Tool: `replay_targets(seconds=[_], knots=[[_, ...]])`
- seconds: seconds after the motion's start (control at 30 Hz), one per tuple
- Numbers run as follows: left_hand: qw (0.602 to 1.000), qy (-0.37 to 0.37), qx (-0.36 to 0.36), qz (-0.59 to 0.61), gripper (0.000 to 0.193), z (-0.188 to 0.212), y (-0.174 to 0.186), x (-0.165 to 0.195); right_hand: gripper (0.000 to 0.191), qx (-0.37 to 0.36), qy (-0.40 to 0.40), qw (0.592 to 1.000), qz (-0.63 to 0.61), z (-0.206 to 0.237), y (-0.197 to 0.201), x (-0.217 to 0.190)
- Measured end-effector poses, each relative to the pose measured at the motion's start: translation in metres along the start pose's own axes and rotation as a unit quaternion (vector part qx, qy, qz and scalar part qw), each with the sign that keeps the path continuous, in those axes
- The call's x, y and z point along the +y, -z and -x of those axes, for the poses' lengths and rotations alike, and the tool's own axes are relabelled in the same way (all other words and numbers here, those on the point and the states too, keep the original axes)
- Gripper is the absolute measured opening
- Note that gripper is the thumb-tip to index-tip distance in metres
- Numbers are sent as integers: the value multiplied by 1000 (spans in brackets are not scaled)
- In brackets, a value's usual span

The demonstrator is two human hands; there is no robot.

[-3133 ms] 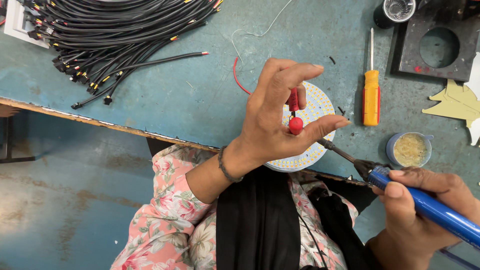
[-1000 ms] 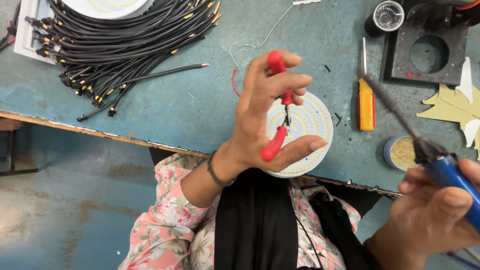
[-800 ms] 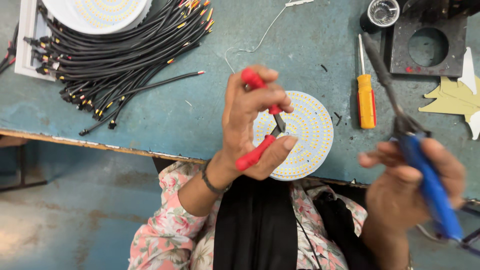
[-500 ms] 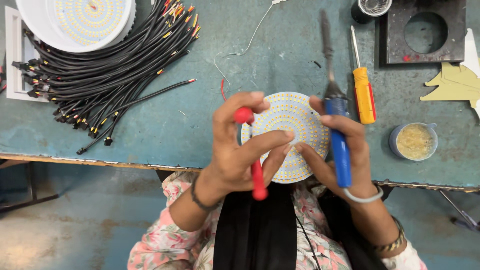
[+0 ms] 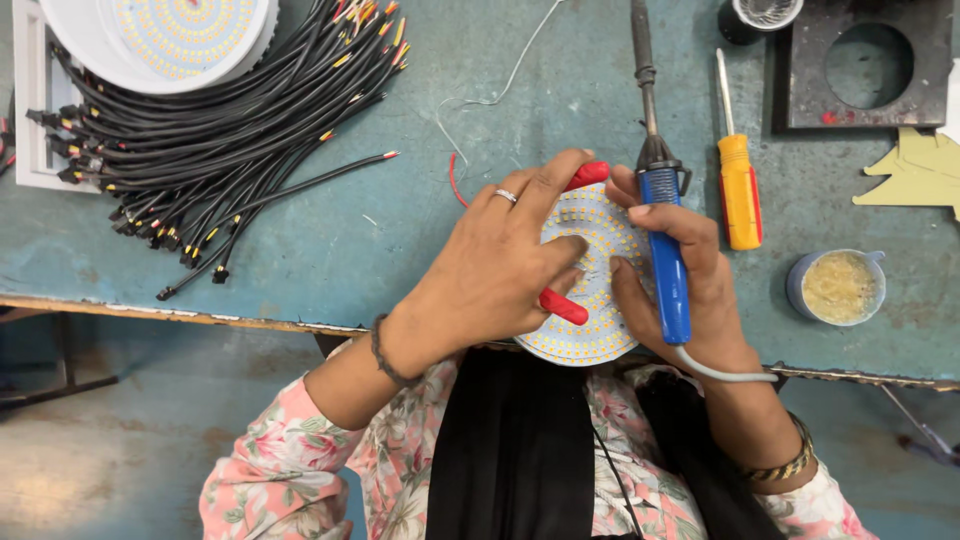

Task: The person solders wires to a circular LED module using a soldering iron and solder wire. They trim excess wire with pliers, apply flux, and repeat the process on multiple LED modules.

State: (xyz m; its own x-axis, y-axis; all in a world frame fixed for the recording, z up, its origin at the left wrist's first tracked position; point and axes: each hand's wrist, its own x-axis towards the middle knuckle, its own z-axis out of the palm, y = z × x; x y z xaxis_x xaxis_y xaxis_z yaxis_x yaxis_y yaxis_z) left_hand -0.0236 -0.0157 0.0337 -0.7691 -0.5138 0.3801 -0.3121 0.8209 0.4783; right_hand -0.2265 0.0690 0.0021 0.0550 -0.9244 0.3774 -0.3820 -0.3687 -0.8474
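A round white LED board (image 5: 590,335) dotted with yellow chips lies at the near edge of the blue-green table (image 5: 400,250). My left hand (image 5: 490,265) rests on the board and grips red-handled pliers (image 5: 565,305); one handle sticks out by my fingertips, the other under my palm. My right hand (image 5: 680,290) holds a blue-handled soldering iron (image 5: 662,240), its long metal tip pointing away from me, and my fingers touch the board's right side. A thin red wire (image 5: 455,180) and a white wire (image 5: 500,85) run from the board's far side.
A bundle of black cables (image 5: 220,130) lies at the far left beside a white LED lamp (image 5: 160,40). A yellow-and-red screwdriver (image 5: 738,180), a small pot of yellowish paste (image 5: 840,287), a dark square block with a round hole (image 5: 865,65) and a solder reel (image 5: 755,15) sit at right.
My right hand swung the soldering iron in from the right to the board's edge, tip now pointing away. My left hand lowered the pliers onto the board.
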Motion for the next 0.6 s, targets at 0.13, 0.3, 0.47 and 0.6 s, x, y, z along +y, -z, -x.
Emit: replay_targets(seconds=[0.13, 0.3, 0.47, 0.6], knots=[[999, -13, -29, -26, 23, -6, 2, -1, 55, -3, 1, 1000, 6, 2, 2, 4], [997, -29, -45, -49, 19, -6, 2, -2, 56, -13, 6, 999, 31, 2, 5, 3], [996, -53, -37, -68, 18, -5, -1, -4, 58, -15, 21, 999, 47, 0, 7, 3], [995, -55, -33, -78, 18, -3, -3, -3, 57, -12, 14, 999, 36, 0, 6, 3]])
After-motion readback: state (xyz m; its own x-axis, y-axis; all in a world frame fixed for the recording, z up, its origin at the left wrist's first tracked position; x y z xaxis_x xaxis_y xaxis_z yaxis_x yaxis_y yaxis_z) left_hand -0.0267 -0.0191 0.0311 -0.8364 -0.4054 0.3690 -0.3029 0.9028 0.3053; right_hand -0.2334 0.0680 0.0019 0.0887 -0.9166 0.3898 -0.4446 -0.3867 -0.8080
